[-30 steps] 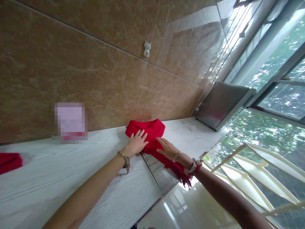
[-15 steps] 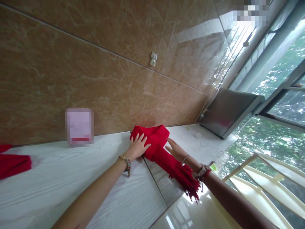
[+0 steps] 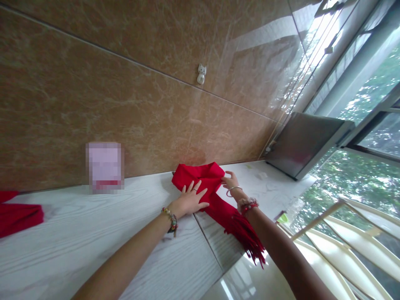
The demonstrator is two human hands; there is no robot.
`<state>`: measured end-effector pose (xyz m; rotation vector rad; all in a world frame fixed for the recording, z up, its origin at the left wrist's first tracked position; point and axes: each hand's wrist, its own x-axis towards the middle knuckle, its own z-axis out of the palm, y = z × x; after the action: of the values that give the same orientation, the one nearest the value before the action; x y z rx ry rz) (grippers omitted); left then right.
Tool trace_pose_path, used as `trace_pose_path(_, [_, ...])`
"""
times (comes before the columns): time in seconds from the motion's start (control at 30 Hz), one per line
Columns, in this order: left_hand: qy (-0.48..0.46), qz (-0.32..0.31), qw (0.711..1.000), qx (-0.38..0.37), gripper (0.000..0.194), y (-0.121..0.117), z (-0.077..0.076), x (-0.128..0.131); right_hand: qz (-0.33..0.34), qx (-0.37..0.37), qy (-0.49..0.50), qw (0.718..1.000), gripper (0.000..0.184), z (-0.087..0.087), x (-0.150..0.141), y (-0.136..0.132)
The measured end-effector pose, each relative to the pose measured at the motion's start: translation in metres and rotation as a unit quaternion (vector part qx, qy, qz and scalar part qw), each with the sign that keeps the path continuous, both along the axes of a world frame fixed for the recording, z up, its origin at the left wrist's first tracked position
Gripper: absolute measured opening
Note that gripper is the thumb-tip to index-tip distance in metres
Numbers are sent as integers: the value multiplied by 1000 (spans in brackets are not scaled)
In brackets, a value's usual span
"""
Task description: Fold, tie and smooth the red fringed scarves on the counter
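A red scarf (image 3: pixel 204 171) lies looped and crossed over itself on the white wood-grain surface, close to the wall. Its fringed tail (image 3: pixel 250 241) runs toward me and hangs past the front edge. My left hand (image 3: pixel 189 200) rests open on the crossing, fingers spread flat over the fabric. At the loop's right corner, my right hand (image 3: pixel 230 181) has its fingers bent, with the fingertips on the scarf's edge. Part of the tail is hidden behind my right forearm.
More red cloth (image 3: pixel 21 218) lies at the far left. A blurred pinkish box (image 3: pixel 104 164) stands against the brown wall. A grey metal-looking box (image 3: pixel 304 146) stands at the right near the window. Cream slatted furniture (image 3: pixel 340 233) is at the lower right.
My left hand has slid right and a little toward me across the scarf. My right hand has moved up to the loop's right corner, its fingers now bent at the edge.
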<state>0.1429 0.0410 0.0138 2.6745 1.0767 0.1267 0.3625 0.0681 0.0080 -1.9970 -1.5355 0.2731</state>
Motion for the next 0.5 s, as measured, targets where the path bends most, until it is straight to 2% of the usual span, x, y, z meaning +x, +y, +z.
trace_pose_path(0.2, [39, -29, 997, -53, 73, -8, 3, 2, -42, -42, -13, 998, 40, -8, -1, -2])
trace_pose_path(0.3, [48, -37, 995, -85, 69, -11, 10, -1, -40, -27, -72, 996, 39, -1, -2, 4])
trace_pose_path(0.4, [49, -34, 993, -100, 64, -11, 16, -2, 9, 0, -153, 988, 41, 11, -5, 17])
trace_pose_path(0.5, [13, 15, 1000, -23, 62, -7, 12, -1, 74, -17, -231, 970, 42, 13, -9, 34])
